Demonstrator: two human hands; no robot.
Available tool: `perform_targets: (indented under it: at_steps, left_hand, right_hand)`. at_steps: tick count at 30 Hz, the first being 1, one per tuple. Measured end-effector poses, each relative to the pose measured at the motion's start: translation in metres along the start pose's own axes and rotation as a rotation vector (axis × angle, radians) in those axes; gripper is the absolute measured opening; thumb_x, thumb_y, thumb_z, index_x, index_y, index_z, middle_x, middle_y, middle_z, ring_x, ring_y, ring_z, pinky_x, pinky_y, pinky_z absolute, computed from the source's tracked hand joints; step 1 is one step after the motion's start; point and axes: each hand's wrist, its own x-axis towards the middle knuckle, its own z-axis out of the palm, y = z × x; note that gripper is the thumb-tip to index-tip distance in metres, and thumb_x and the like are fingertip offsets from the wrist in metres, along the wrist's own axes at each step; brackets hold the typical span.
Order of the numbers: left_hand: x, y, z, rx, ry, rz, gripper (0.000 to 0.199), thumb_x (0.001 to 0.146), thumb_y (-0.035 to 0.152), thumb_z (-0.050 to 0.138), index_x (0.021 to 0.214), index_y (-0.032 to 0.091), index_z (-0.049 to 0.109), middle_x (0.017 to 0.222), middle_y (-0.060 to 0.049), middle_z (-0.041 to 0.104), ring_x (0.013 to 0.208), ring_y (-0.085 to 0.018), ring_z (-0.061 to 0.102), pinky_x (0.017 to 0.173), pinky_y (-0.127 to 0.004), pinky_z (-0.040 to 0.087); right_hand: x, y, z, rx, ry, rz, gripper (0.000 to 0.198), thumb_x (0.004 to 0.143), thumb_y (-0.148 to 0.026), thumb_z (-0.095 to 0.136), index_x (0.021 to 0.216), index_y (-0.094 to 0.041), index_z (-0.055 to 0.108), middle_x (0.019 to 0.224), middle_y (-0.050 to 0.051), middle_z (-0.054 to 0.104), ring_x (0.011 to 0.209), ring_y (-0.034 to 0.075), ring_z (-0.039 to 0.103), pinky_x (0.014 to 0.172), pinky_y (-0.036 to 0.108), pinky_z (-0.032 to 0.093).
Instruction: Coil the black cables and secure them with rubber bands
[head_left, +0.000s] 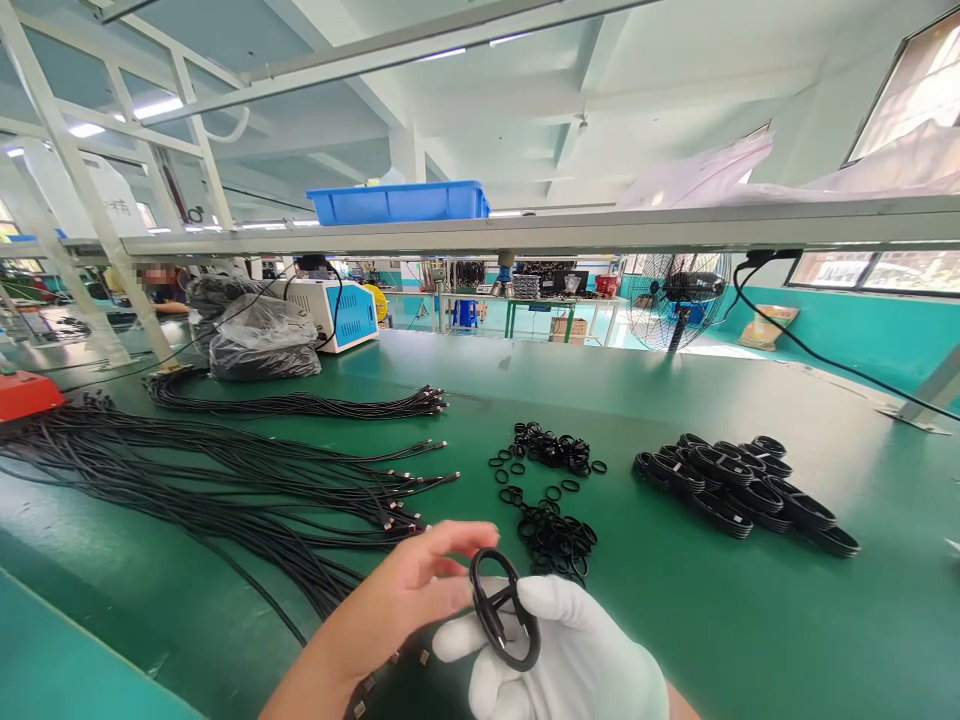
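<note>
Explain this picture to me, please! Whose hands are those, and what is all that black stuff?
There is no robot here, just a person working. One camera, worn on the head, looks forward and down, so you see roughly what the person sees. The bare left hand is close beside a small oval coil of black cable, which the right hand, in a white glove, holds. On the smooth green tabletop, long black cables lie on the left, little thin black rings in the middle, and a heap of oval black cable coils on the right.
</note>
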Motion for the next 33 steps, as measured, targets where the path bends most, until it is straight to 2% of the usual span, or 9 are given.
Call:
perform_targets:
  at_steps: [3,8,13,16,19,22,24,28,33]
  left_hand:
    - [0.010,-0.011,-0.003,-0.160,-0.122,0.047,0.048,0.070,0.041,0.070,0.113,0.024,0.059,0.109,-0.005,0.060,0.100,-0.022,0.052,0.084,-0.030,0.041]
    - [0.017,-0.018,-0.001,-0.080,0.026,0.043,0.046,0.067,0.044,0.073,0.106,0.022,0.063,0.095,-0.002,0.060,0.093,-0.020,0.053,0.081,-0.028,0.039]
    - [0.017,-0.022,0.001,-0.034,0.080,0.072,0.041,0.068,0.040,0.072,0.104,0.022,0.063,0.097,-0.002,0.060,0.095,-0.021,0.054,0.086,-0.031,0.040]
    - [0.018,-0.023,0.003,0.028,0.145,0.078,0.040,0.070,0.036,0.070,0.107,0.023,0.063,0.106,-0.004,0.061,0.105,-0.023,0.052,0.094,-0.034,0.037]
    - [0.019,-0.022,0.003,0.016,0.238,0.051,0.040,0.078,0.044,0.060,0.112,0.023,0.060,0.113,-0.006,0.061,0.109,-0.023,0.052,0.096,-0.035,0.038]
    - [0.019,-0.023,0.000,0.037,0.394,-0.020,0.041,0.080,0.050,0.053,0.107,0.020,0.062,0.109,-0.007,0.064,0.100,-0.022,0.058,0.092,-0.034,0.044]
    - [0.018,-0.024,-0.004,0.069,0.468,-0.062,0.046,0.077,0.055,0.054,0.103,0.018,0.063,0.103,-0.007,0.066,0.094,-0.022,0.061,0.088,-0.033,0.048]
    - [0.021,-0.027,-0.007,0.118,0.530,-0.097,0.050,0.065,0.060,0.062,0.093,0.019,0.067,0.094,-0.006,0.070,0.093,-0.026,0.064,0.079,-0.031,0.053]
    - [0.026,-0.034,-0.002,0.136,0.607,-0.057,0.046,0.061,0.063,0.062,0.082,0.023,0.069,0.088,-0.004,0.071,0.085,-0.026,0.066,0.071,-0.030,0.056]
  right_hand:
    - [0.004,0.005,-0.004,0.002,0.010,-0.026,0.053,0.081,-0.047,0.046,0.109,-0.003,0.058,0.096,0.013,0.065,0.074,0.016,0.066,0.065,0.023,0.050]
    - [0.012,0.012,-0.010,-0.144,0.261,-0.179,0.033,0.075,-0.033,0.064,0.097,-0.011,0.055,0.088,0.008,0.062,0.060,0.012,0.062,0.049,0.021,0.048]
    - [0.012,0.004,0.001,-0.278,0.333,-0.160,0.040,0.067,-0.039,0.067,0.094,-0.014,0.050,0.087,0.005,0.055,0.055,0.010,0.059,0.046,0.021,0.045]
    - [0.014,0.000,0.010,-0.592,0.599,-0.101,0.042,0.061,-0.024,0.063,0.100,-0.019,0.048,0.087,0.001,0.054,0.056,0.012,0.058,0.048,0.026,0.043]
    - [0.016,0.001,0.014,-1.027,0.921,-0.143,0.043,0.064,-0.017,0.054,0.105,-0.025,0.048,0.081,0.000,0.058,0.067,0.016,0.058,0.063,0.032,0.045]
    - [0.014,0.001,0.018,-1.258,1.061,-0.262,0.044,0.066,-0.019,0.053,0.109,-0.028,0.051,0.100,0.002,0.058,0.087,0.019,0.056,0.081,0.036,0.043]
    - [0.011,-0.003,0.020,-1.208,1.102,-0.287,0.043,0.067,-0.021,0.055,0.109,-0.028,0.053,0.108,0.003,0.055,0.092,0.020,0.055,0.081,0.035,0.043]
    - [0.004,-0.030,0.012,-1.069,1.175,-0.286,0.040,0.072,-0.032,0.056,0.110,-0.019,0.057,0.099,0.005,0.059,0.083,0.020,0.058,0.069,0.030,0.047]
    - [-0.039,-0.101,-0.032,-1.275,1.587,-0.336,0.053,0.077,-0.038,0.052,0.125,-0.017,0.046,0.116,0.011,0.051,0.093,0.021,0.056,0.081,0.032,0.045]
